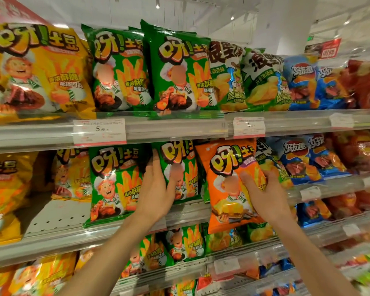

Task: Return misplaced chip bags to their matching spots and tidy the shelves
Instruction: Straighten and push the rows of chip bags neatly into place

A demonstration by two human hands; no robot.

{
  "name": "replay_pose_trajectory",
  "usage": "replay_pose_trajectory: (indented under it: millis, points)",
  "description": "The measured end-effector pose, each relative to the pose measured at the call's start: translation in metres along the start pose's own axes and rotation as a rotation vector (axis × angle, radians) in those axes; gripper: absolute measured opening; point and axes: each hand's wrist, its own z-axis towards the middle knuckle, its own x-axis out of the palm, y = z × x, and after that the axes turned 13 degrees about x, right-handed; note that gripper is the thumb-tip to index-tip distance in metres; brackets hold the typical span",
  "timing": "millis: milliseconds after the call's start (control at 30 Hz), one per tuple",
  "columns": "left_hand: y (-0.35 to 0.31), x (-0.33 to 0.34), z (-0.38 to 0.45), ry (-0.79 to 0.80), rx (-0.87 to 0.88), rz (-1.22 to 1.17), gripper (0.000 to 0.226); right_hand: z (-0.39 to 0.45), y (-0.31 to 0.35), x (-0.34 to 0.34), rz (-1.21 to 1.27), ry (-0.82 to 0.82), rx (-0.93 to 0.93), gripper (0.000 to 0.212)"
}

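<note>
Seen from head height, facing supermarket shelves packed with chip bags. In the right hand (263,195), an orange chip bag (226,184), gripped at its right edge with thumb across the front and fingers curled behind, held upright in front of the middle shelf (186,212), clear of it and overlapping the green-and-white bags behind. To its left, the left hand (158,189), wrapped around the left edge of a green chip bag (179,169) standing on the middle shelf, thumb on the front, fingers tucked behind into the dark gap beside it. Further left on the same shelf, another green bag (113,184) standing at the front lip, then bare perforated shelf board and yellow bags (6,189) set further back. On the top shelf (171,127), in order from the left: yellow bags, two green bags (147,69), green-and-white bags, blue bags (308,82), red ones at the far right. Price tags (99,131) clipped along the clear shelf rail. Lower shelves holding more green, yellow and blue bags, partly hidden by both forearms.
</note>
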Motion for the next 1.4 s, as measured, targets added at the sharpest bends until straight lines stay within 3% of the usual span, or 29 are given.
replay_pose_trajectory:
  millis: [133, 267, 367, 533, 633, 733, 900, 1000, 1133, 1400]
  points:
    - [0.011, -0.002, 0.004, 0.027, 0.015, 0.188, 0.081, 0.000, -0.002, 0.001, 0.011, 0.003, 0.002, 0.078]
    - [0.021, -0.010, 0.012, 0.156, -0.160, -0.074, 0.087, 0.000, -0.002, 0.000, 0.019, 0.006, -0.010, 0.076]
    - [0.018, -0.011, 0.013, 0.178, -0.184, -0.142, 0.087, 0.000, -0.002, 0.002, 0.017, 0.003, -0.018, 0.074]
    - [0.016, -0.009, 0.001, -0.069, 0.195, 0.276, 0.077, 0.000, 0.000, 0.006, 0.056, 0.013, -0.023, 0.062]
    - [0.017, -0.007, -0.004, -0.016, 0.333, 0.413, 0.066, -0.003, 0.000, 0.008, 0.077, 0.009, -0.024, 0.058]
    - [0.019, 0.002, -0.004, 0.073, 0.307, 0.421, 0.072, -0.004, -0.002, 0.009, 0.092, 0.002, -0.015, 0.062]
    - [0.016, 0.019, 0.004, 0.083, 0.257, 0.281, 0.075, -0.003, -0.004, 0.009, 0.141, 0.010, -0.013, 0.068]
    - [0.018, 0.020, 0.006, 0.119, 0.252, 0.330, 0.075, -0.005, -0.005, 0.009, 0.157, 0.006, 0.002, 0.070]
    - [0.020, 0.010, 0.002, 0.108, 0.286, 0.445, 0.073, -0.015, -0.004, 0.010, 0.208, 0.005, 0.034, 0.059]
    - [0.008, -0.005, -0.027, 0.000, 0.298, 0.227, 0.057, -0.050, 0.000, 0.020, 0.286, 0.078, 0.033, 0.044]
